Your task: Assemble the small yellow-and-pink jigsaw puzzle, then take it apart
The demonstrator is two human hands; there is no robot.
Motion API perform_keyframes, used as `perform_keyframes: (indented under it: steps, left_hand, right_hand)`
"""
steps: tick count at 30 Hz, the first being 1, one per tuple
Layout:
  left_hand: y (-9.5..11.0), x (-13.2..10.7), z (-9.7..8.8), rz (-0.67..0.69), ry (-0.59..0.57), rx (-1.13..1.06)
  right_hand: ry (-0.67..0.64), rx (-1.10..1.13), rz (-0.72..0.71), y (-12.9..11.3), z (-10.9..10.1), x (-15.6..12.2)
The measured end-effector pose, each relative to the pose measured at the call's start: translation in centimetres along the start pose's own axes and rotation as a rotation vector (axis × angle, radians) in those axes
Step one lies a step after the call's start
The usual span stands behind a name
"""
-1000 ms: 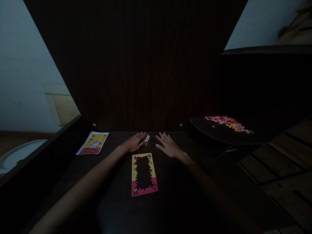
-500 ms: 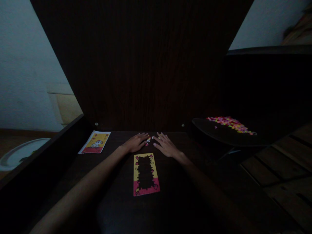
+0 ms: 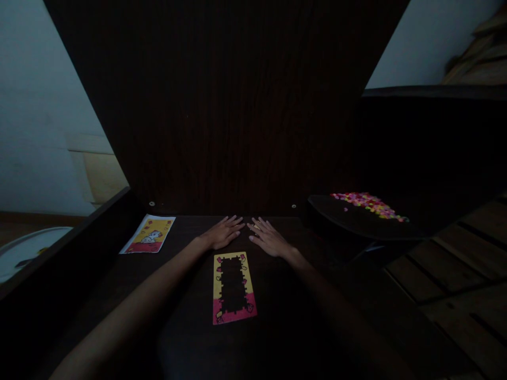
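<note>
My left hand (image 3: 224, 233) lies flat on the dark table, palm down, with its fingers spread. Across a narrow gap, my right hand (image 3: 269, 238) rests the same way. Small puzzle pieces (image 3: 256, 227) show as light yellow bits between the fingers of my right hand; any others beneath the palms are hidden. Closer to me lies the yellow and pink puzzle border (image 3: 235, 318), a joined rectangle with its middle bare. Neither hand touches it.
A picture sheet (image 3: 149, 237) with a white animal lies at the table's left. On a dark curved shelf (image 3: 325, 210) to the right sits a heap of small colourful pieces (image 3: 372, 203). A tall dark panel (image 3: 237, 116) rises behind the hands.
Puzzle pieces visible between my hands half a second ago are now mostly covered by them. My left hand's fingers are more spread. The whole view has shifted slightly.
</note>
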State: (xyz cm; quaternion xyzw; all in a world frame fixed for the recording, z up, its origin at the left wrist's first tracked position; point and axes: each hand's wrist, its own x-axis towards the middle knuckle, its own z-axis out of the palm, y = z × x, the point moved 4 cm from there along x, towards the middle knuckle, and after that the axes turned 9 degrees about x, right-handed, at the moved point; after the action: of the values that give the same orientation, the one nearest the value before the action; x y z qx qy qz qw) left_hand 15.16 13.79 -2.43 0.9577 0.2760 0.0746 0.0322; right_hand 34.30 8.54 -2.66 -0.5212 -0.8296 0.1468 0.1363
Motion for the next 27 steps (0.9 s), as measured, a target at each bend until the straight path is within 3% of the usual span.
perform_keyframes:
  steps: [6,13,19,27]
  left_hand:
    - [-1.1,-2.2,-0.4,-0.023,-0.040,0.007]
    - [-1.4,-7.5,-1.8,-0.114,-0.057,0.026]
    - [-0.2,-12.2,-2.7,-0.172,-0.067,0.049]
    - [2.0,-16.6,-3.4,-0.207,-0.077,0.022]
  right_hand:
    - [-0.063,0.002,0.005,-0.1,-0.2,-1.4]
    - [-0.085,0.016,0.006,-0.7,-0.4,-4.3]
    - [-0.077,0.031,0.006,-1.0,-0.4,-6.6]
    - [0.002,0.070,-0.027,-1.8,-0.3,-8.7]
